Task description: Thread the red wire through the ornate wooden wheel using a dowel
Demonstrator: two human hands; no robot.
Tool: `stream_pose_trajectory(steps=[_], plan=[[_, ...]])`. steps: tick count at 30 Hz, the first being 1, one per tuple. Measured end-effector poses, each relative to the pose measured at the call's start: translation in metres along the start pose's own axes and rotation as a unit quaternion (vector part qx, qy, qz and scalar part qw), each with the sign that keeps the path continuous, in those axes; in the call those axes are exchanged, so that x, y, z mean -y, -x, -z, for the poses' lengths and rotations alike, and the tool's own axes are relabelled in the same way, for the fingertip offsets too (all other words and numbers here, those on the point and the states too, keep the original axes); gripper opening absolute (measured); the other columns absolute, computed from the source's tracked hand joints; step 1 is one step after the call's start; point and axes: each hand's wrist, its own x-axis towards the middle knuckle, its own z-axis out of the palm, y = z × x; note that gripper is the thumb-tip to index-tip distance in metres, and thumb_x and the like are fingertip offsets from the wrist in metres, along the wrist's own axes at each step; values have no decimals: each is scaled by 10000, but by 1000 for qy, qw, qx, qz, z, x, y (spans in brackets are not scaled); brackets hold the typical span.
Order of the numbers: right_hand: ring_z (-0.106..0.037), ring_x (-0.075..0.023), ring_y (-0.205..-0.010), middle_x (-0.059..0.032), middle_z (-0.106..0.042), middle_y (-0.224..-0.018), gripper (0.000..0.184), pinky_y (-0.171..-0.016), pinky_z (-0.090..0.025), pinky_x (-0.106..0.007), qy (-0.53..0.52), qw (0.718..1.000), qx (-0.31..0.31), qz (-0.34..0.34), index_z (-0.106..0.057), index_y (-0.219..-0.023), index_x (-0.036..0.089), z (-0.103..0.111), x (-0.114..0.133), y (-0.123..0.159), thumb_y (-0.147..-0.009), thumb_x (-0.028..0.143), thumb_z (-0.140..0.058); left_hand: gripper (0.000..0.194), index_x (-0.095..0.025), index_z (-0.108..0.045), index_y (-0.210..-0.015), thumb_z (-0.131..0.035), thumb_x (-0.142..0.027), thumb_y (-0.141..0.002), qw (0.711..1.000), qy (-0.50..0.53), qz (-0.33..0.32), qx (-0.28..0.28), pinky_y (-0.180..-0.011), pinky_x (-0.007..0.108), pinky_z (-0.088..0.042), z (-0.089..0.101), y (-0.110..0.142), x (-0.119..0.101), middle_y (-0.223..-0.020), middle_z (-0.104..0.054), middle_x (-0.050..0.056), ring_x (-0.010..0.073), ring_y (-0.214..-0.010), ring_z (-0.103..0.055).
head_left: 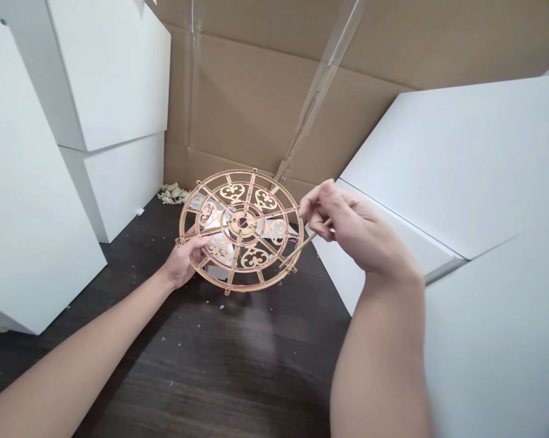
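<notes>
A round laser-cut wooden wheel [242,230] with spokes and heart-shaped scrollwork stands tilted above the table. My left hand [182,263] grips its left rim, fingers curled over the frame. My right hand [354,228] pinches a thin wooden stick [303,244] between its fingers. The stick's lower end points down-left and reaches the wheel's lower right rim, though I cannot tell whether it touches. The wheel's fingertips-side right edge lies just beside my right hand.
A dark wood tabletop [219,365] lies under my hands, dotted with small crumbs. A pile of pale shavings [172,193] sits at its back. Large white panels [50,152] stand to the left, another [456,164] to the right, and taped cardboard [265,97] rises behind.
</notes>
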Motion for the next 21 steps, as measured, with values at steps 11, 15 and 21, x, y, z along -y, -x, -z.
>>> stream_pose_trajectory(steps=[11,15,21], plan=[[-306,-136,-497,38,-387,-538,599,-542,-304,-285,-107,984,141,29,-653,-873,199,1,4,5,-1062,727,-446,634,-159,-595,-1399,-727,-153,-779,999,33,0,-3,-625,243,-621,0,0,3,-899,-769,46,197,-705,-734],[-339,-138,-519,29,-421,-554,539,-540,-293,-289,-79,984,154,35,-670,-910,196,0,4,4,-1085,666,-473,558,-132,-636,-1316,-742,-175,-770,1000,31,-2,4,-594,245,-614,1,-1,5,-835,-756,41,195,-664,-719],[-320,-125,-497,27,-424,-539,561,-501,-260,-283,-72,995,61,-19,-661,-849,188,-2,-4,-2,-1044,700,-539,621,-180,-631,-1346,-773,-180,-742,1000,29,-2,6,-591,247,-622,1,0,4,-861,-759,28,187,-655,-720]])
